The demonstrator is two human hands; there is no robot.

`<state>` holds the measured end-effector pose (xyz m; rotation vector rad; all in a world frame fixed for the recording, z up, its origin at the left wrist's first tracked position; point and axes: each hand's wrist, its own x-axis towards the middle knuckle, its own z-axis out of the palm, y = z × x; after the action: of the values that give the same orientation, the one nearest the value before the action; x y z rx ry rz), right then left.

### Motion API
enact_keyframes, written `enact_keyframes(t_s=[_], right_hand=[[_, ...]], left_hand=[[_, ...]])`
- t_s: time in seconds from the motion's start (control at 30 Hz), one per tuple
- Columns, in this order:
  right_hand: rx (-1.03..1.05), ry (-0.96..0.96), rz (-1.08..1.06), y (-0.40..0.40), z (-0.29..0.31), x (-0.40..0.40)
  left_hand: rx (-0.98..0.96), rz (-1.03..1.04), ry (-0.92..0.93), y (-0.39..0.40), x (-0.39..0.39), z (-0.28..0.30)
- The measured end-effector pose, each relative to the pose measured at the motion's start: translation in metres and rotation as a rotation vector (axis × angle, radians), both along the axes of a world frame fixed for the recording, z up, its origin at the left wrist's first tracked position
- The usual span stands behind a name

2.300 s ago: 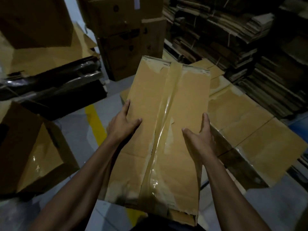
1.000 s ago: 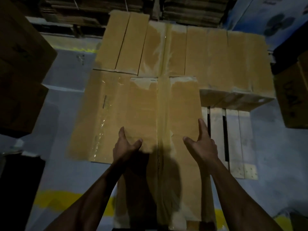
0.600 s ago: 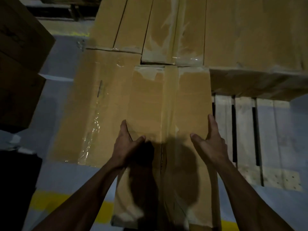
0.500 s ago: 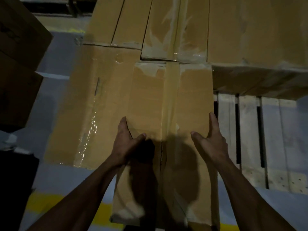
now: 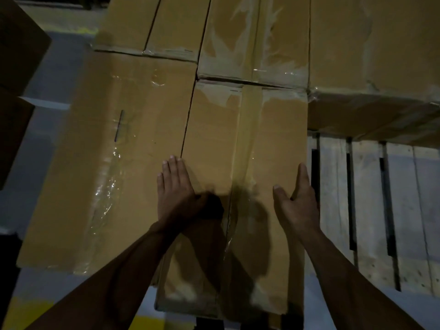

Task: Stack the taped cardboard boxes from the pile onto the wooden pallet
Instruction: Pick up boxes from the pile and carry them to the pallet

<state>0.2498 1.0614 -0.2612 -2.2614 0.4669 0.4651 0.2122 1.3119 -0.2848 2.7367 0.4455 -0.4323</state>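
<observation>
Between my two hands lies the taped cardboard box (image 5: 240, 177), long side running away from me, a strip of clear tape down its middle. My left hand (image 5: 177, 191) rests flat with straight fingers along the box's left top edge, the fingertips lying over the seam where it meets the neighbouring box; it curls around nothing. My right hand (image 5: 297, 203) stands open against the box's right edge, fingers straight and pointing away from me, thumb spread over the top face; it presses rather than clasps.

Just left of my left hand, touching the box side to side, is a wider box (image 5: 114, 163) with shiny tape. Beyond my fingertips, butted against the box's far end, sits a row of further boxes: I count at least three, the nearest one (image 5: 254, 39) taped like mine; the right-hand end of the row (image 5: 373, 55) is too dim to count seams.

Right of my right hand, the wooden pallet (image 5: 366, 210) shows bare slats with dark gaps.
</observation>
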Motion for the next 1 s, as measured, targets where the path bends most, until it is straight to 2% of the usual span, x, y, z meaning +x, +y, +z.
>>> enact_keyframes(t_s=[0.17,0.33,0.47,0.77,1.0], right_hand=[[-0.101,0.040,0.045,-0.001,-0.002,0.002],[-0.214,0.077,0.108,0.005,0.005,-0.009],[-0.355,0.127,0.245,0.009,0.011,-0.052],[-0.519,0.215,0.516,0.001,0.023,-0.175],[-0.553,0.224,0.672,-0.011,0.019,-0.217]], left_hand=[[0.119,-0.067,-0.034,0.001,-0.002,-0.012],[0.107,-0.097,0.018,0.009,-0.004,-0.009],[0.102,-0.164,0.085,0.019,-0.021,0.009],[0.071,-0.360,0.136,0.034,-0.132,0.022],[0.055,-0.546,0.222,0.043,-0.191,0.025]])
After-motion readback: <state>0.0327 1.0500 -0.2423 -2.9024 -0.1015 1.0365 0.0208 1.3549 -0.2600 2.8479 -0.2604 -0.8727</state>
